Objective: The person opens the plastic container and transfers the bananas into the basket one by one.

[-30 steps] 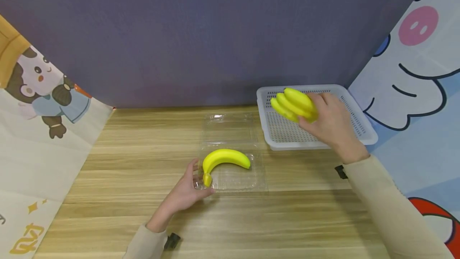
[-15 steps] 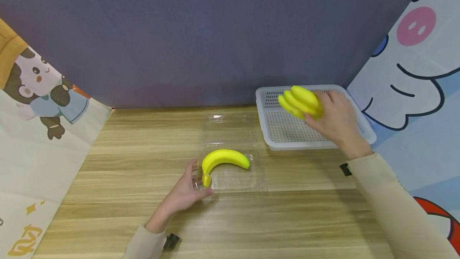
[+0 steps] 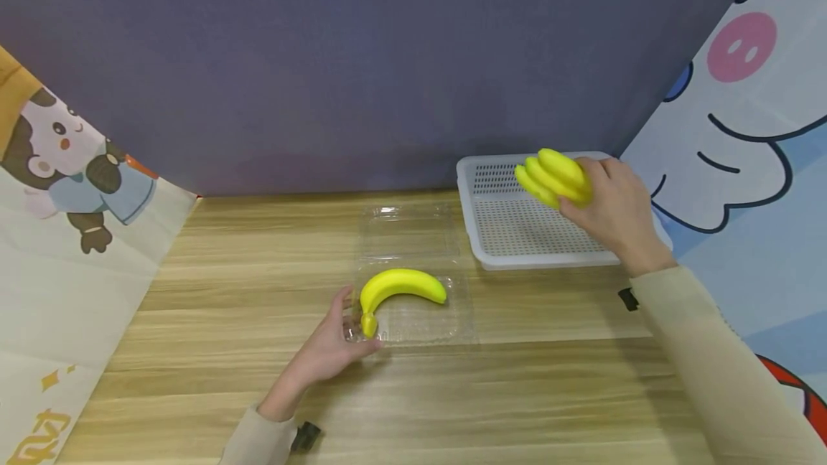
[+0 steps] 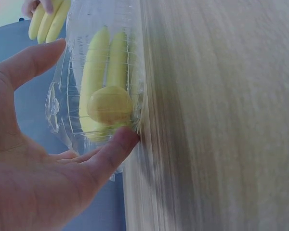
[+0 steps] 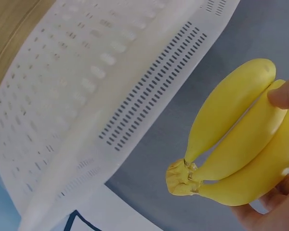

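- The yellow banana bunch (image 5: 241, 137) is held by the right hand (image 3: 617, 203), over the basket in the head view; in the right wrist view its long axis runs diagonally, crown to the lower left, rounded tips to the upper right.
- The right fingers grasp this bunch: the thumb presses the middle banana near its tip, other fingers lie under the outer banana, and the crown points away from the grip.
- Below the right fingers, the white slotted basket (image 3: 549, 260) stands apart from the bunch; its raised rim lies between that hand and the table (image 3: 226, 293).
- Just beside the left fingers, a second banana bunch (image 3: 403, 280) lies in the clear plastic clamshell container (image 3: 423, 325), crown toward the left thumb, arched tip pointing right.
- The container's end wall stands between that crown and the left hand (image 3: 329, 346), whose fingers are spread and loosely bent, one fingertip touching the container.
- Beyond the left fingers, the clamshell's lid (image 3: 410, 232) lies folded back.
- Farther off rises a grey partition (image 3: 323, 92).
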The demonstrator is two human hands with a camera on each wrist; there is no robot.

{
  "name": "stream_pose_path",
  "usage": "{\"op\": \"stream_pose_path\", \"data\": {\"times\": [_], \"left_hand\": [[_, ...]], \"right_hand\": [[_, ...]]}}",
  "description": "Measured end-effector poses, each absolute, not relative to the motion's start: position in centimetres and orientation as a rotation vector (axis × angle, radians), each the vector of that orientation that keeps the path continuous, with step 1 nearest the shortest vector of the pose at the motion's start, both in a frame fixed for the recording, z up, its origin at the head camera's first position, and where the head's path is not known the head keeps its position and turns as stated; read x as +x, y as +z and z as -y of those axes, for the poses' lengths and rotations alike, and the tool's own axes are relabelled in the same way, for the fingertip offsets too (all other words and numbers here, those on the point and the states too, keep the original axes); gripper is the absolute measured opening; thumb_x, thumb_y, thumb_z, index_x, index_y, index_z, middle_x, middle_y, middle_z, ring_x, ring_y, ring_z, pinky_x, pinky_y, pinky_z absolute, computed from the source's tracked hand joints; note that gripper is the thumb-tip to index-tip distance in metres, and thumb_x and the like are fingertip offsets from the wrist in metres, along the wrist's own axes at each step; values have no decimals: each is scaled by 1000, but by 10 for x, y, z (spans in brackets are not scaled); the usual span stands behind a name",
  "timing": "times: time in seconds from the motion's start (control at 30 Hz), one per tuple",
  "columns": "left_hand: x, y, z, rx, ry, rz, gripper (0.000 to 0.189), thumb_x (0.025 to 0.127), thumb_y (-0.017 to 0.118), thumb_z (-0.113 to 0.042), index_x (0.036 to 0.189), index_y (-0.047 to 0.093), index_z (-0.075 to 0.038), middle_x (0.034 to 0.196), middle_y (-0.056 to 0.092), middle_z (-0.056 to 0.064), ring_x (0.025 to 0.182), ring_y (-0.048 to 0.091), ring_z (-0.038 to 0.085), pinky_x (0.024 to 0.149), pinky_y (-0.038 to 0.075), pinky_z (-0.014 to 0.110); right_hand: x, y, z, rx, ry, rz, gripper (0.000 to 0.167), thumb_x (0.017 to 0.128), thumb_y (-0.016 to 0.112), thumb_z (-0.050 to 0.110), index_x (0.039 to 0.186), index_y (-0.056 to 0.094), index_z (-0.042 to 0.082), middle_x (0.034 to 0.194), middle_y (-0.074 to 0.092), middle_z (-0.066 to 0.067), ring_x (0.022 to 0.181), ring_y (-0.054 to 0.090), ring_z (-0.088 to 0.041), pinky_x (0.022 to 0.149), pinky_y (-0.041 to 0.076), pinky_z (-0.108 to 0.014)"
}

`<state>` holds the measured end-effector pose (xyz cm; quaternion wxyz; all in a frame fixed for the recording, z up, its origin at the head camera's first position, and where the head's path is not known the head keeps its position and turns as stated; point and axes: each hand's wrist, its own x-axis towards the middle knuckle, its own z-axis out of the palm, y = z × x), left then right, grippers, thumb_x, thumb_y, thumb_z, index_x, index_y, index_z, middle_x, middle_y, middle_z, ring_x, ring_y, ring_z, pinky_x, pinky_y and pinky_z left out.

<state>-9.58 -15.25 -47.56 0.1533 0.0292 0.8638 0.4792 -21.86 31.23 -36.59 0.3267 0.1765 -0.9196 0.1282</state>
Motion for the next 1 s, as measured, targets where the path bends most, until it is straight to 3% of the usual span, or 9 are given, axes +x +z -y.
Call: {"op": "stream_pose_path", "data": {"times": [0.63, 1.0], "left_hand": [[-97, -476, 153, 115, 1358, -2499, 116, 76, 89, -40, 161, 15, -12, 159, 32, 25, 130, 53, 42, 103, 47, 60], [-99, -480, 155, 118, 1370, -2500, 117, 74, 90, -40, 161, 15, -14, 159, 31, 25, 129, 53, 43, 103, 47, 61]], "right_hand": [[-229, -381, -330, 271, 392, 2661, 61, 82, 79, 19, 134, 55, -2, 116, 57, -28, 94, 53, -43, 72, 46, -58], [-240, -394, -335, 151, 392, 2843, 65, 89, 73, 27, 139, 49, -6, 122, 52, -32, 101, 49, -45, 83, 44, -62]]}}
